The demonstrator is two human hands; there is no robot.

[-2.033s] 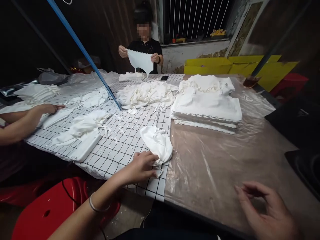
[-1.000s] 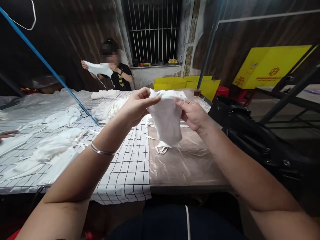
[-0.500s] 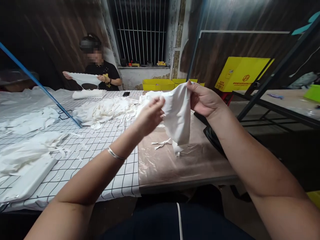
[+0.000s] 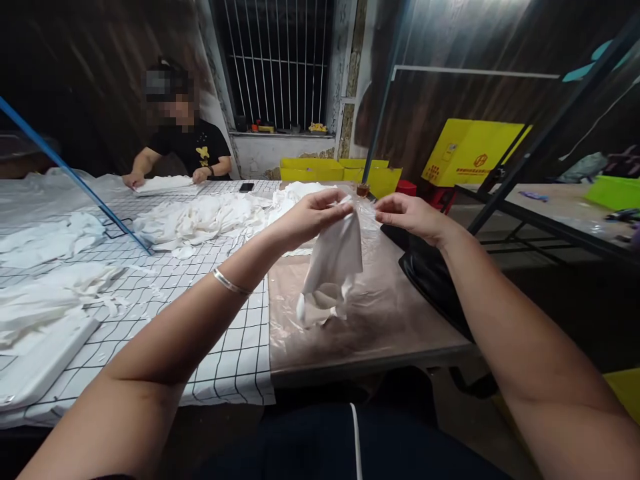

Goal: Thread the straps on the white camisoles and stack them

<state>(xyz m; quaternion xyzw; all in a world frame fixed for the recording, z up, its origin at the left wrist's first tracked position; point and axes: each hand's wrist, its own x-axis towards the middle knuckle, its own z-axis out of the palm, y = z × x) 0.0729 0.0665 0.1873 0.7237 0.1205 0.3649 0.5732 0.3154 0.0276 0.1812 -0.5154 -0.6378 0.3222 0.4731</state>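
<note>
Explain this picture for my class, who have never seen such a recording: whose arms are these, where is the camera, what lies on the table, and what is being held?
There is no machine here. The camera sits on a person's head and looks forward and down, so the two bare arms reaching in from the bottom are that person's own. The left hand, with a thin silver bangle on its wrist, pinches the top of a small white cloth piece, which hangs down over the table. The right hand is at the same top edge; whether it grips the cloth is hard to tell. The table carries a white sheet with a black grid on one side and clear plastic film over brown board on the other. A loose heap of white cloth pieces lies further back. A second person in a black shirt works at the far end.
</note>
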